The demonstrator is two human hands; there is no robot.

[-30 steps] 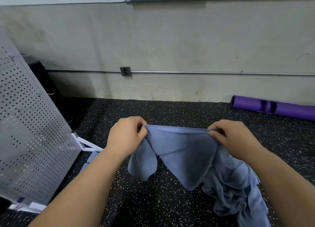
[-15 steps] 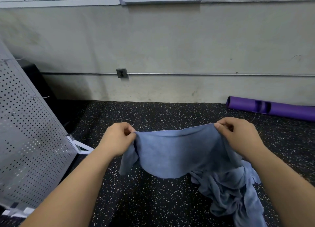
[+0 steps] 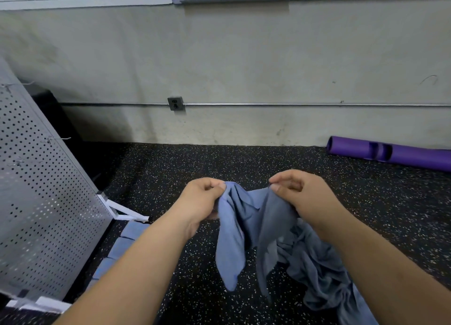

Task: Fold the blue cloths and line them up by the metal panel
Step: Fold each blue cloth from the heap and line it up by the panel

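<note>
— Position of the hands?
— Both forearms reach forward and converge over the dark speckled floor (image 3: 244,158). The left hand (image 3: 202,197) and the right hand (image 3: 302,195) are level with each other and close together, knuckles up. Each pinches the top edge of one blue cloth (image 3: 231,239) between thumb and curled fingers.
— Surroundings, largest item first?
— A perforated metal panel (image 3: 41,202) stands tilted at the left on a white frame (image 3: 127,213). A purple roller (image 3: 402,154) lies against the wall at the far right, well apart from the hands.
— Condition of the cloths?
— A crumpled pile of blue cloths (image 3: 324,276) lies unfolded on the floor under the right forearm. The held cloth hangs from the hands in front of that pile, gathered between them, with two loose ends drooping. Its left end shows lighter blue, its right side darker. It is creased and not folded square. A row of folded blue cloths (image 3: 129,229) lies on the floor just beside the panel's base. The left forearm partly hides it, so their count cannot be told.
</note>
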